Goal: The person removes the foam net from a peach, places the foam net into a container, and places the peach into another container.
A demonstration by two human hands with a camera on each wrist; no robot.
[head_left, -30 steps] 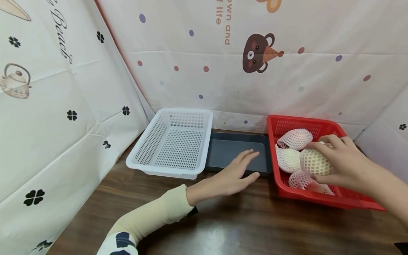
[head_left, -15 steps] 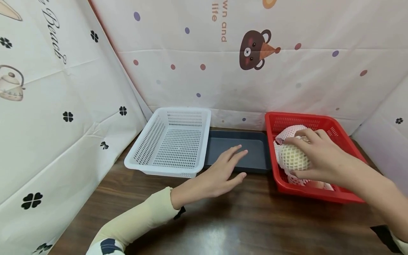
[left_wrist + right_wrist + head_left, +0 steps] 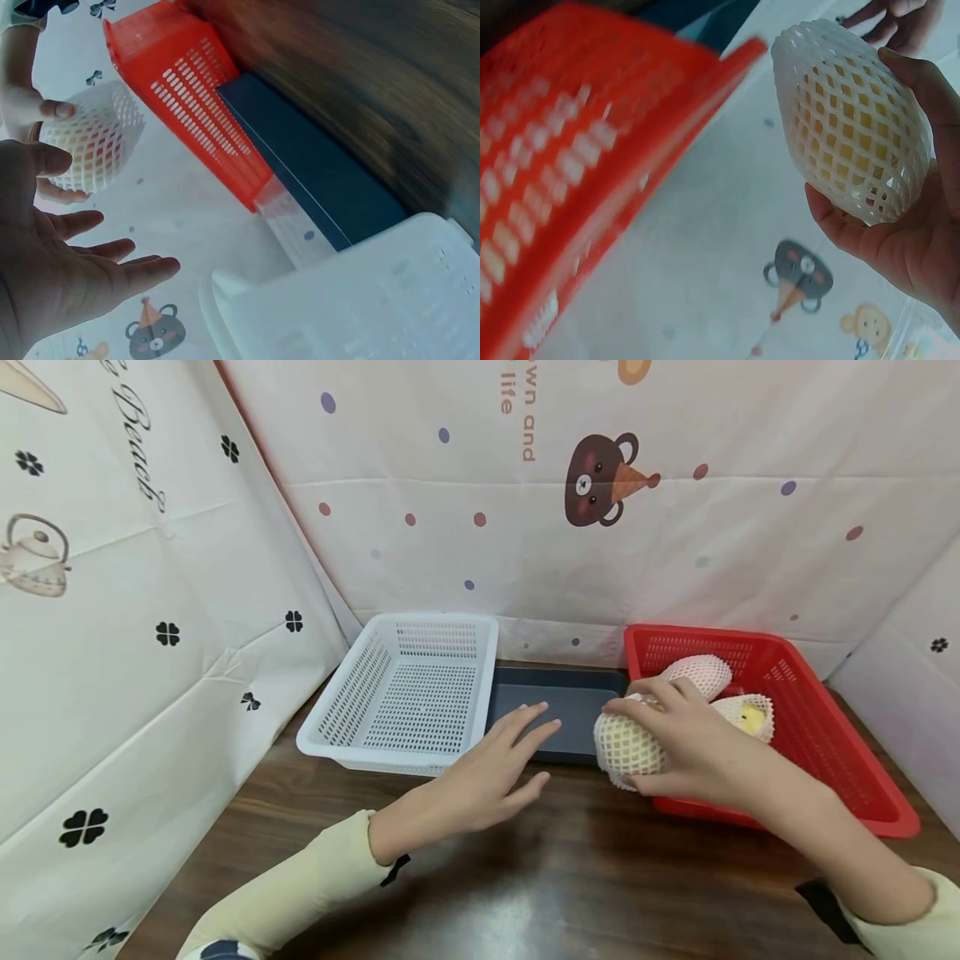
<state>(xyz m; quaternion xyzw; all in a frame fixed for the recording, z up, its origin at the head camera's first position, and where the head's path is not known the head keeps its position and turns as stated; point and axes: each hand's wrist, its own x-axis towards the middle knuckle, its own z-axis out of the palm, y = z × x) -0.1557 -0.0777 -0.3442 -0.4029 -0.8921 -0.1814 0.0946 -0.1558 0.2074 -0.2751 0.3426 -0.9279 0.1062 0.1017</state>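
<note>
A yellow round fruit in a white foam net is gripped by my right hand, thumb on one side and fingers on the other. It hangs over the left wall of the red basket, beside the dark tray. In the right wrist view the netted fruit fills the grasp, yellow showing through the mesh. My left hand hovers with fingers spread, holding nothing, near the tray and the white basket. Inside the red basket lie a pink-netted fruit and a white-netted yellow fruit; my right arm hides part of it.
A white perforated basket stands at the left with nothing in it. Between the two baskets lies a shallow dark tray. All rest on a brown wooden table, with printed cloth hung behind and at the sides.
My right hand has lifted the netted fruit and carried it left, from inside the red basket to its left edge. My left hand has drawn a little left and down.
</note>
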